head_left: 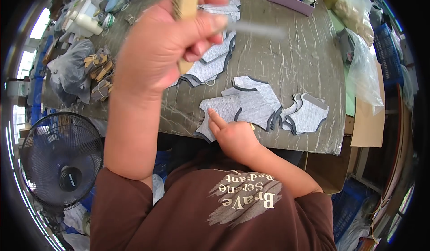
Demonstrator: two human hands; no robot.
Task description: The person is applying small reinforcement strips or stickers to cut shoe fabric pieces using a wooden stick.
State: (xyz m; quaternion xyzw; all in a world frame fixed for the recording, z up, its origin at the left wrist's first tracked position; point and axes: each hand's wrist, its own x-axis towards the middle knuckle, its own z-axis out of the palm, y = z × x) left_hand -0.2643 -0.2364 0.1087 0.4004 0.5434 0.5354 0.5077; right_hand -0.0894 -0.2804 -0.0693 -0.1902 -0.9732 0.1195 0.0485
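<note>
Raised over the left part of the table, my left hand (156,49) is closed round a flat pale wooden piece (186,0), which sticks out above and below the fist. A narrow grey strip (257,29), smeared by motion, extends right from its thumb tip; its kind cannot be made out. My right hand (237,139) rests at the table's near edge, its index finger stretched onto a light grey, dark-edged cut piece (219,106) and the other fingers partly hidden. A small yellowish bit (252,127) shows beside this hand. Overlapping grey pieces (257,101) lie just beyond it.
More grey pieces (309,114) lie at right, and a stack (210,67) sits behind my left hand. Bundled wooden sticks (98,65) and a plastic bag (71,71) are at left. A purple box (291,0) holds jars. A black fan (62,161) stands left of the table.
</note>
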